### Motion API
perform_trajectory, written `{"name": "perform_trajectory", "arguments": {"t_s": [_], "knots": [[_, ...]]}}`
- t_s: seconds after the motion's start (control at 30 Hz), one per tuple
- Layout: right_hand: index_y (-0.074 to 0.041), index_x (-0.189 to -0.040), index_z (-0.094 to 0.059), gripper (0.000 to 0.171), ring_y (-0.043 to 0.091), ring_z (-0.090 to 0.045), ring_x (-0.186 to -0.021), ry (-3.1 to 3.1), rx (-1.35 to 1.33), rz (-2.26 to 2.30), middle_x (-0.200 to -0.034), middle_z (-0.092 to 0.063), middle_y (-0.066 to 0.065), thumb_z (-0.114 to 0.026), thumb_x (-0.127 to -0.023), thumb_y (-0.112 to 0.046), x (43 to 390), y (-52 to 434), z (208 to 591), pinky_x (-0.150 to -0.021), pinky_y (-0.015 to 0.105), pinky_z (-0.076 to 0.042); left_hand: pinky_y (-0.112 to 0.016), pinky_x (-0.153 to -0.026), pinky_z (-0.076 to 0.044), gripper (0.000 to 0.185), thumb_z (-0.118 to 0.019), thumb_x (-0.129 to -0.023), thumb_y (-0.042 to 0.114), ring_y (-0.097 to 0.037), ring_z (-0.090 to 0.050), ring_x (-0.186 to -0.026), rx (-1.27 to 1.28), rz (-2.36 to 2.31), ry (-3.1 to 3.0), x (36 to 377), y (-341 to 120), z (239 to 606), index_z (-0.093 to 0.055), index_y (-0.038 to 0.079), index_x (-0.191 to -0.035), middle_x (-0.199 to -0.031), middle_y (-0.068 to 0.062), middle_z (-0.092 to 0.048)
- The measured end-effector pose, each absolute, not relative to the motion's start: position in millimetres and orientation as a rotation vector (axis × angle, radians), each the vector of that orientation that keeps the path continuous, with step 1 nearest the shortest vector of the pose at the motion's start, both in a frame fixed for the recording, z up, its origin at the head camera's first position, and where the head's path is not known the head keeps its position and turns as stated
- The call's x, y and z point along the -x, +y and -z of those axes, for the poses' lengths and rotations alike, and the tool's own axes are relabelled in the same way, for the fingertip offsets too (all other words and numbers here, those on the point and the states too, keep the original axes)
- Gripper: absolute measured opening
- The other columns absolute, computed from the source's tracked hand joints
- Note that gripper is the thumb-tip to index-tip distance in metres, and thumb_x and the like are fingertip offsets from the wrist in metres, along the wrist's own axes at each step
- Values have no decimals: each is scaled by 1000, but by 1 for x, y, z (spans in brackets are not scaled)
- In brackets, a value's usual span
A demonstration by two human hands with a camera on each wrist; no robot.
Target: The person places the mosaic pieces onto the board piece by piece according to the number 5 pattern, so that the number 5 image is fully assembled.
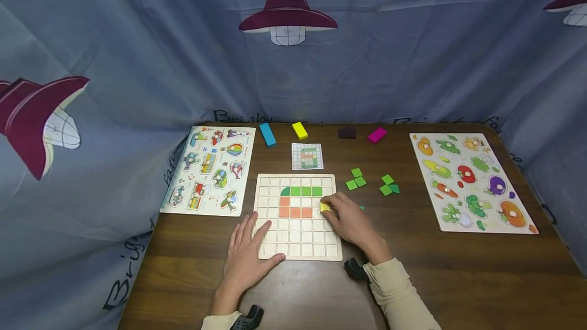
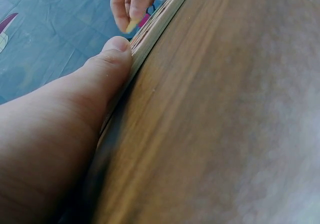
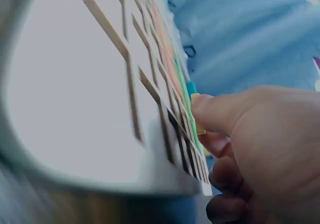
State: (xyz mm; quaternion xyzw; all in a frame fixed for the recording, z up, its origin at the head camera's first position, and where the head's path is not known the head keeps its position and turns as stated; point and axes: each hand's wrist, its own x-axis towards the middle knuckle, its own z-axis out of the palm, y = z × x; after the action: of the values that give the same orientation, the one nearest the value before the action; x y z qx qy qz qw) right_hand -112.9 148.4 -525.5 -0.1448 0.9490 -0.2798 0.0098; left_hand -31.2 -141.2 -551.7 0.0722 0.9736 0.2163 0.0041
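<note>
A wooden grid board (image 1: pixel 300 249) lies in the middle of the table. Green tiles (image 1: pixel 306 191), one with a rounded corner, form a row on it, and salmon tiles (image 1: pixel 295 212) sit below them. Between thumb and fingers my right hand (image 1: pixel 350 220) pinches a yellow tile (image 1: pixel 324 207) at the board's right side, level with the gap between the rows; the right wrist view shows the same tile (image 3: pixel 201 131) at the thumb tip. My left hand (image 1: pixel 247 254) rests on the board's lower left corner with fingers spread, its thumb (image 2: pixel 117 49) along the near edge.
Behind the board lies a printed pattern card (image 1: pixel 307 149). Loose green tiles (image 1: pixel 356 180) are on the right. Blue (image 1: pixel 268 135), yellow (image 1: pixel 300 131), dark (image 1: pixel 347 133) and magenta (image 1: pixel 377 135) pieces line the back. Picture puzzle boards stand left (image 1: pixel 183 208) and right (image 1: pixel 458 225).
</note>
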Motion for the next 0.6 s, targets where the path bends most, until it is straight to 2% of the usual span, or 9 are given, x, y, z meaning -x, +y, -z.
{"name": "perform_trajectory", "arguments": {"t_s": [0.2,0.6], "knots": [[-14,-119,-71,27,14,-61,-86,2977,462,802,-112,-66,3,-75,-94,-22,105,132,529,-73,32,-53,-55,-127,-15,91,-65,-79,80,-33,-19,-158,-234,-688,3055,31,-141,552,-48,29,-152,-171,-5,-22],[-17,-112,-76,21,10,-50,-77,2992,366,863,-110,-68,-1,-76,-91,-20,103,120,529,-63,25,-44,-56,-127,-16,91,-64,-78,80,-32,-18,-158,-209,-681,3045,31,-141,550,-48,30,-152,-171,-5,-22]]}}
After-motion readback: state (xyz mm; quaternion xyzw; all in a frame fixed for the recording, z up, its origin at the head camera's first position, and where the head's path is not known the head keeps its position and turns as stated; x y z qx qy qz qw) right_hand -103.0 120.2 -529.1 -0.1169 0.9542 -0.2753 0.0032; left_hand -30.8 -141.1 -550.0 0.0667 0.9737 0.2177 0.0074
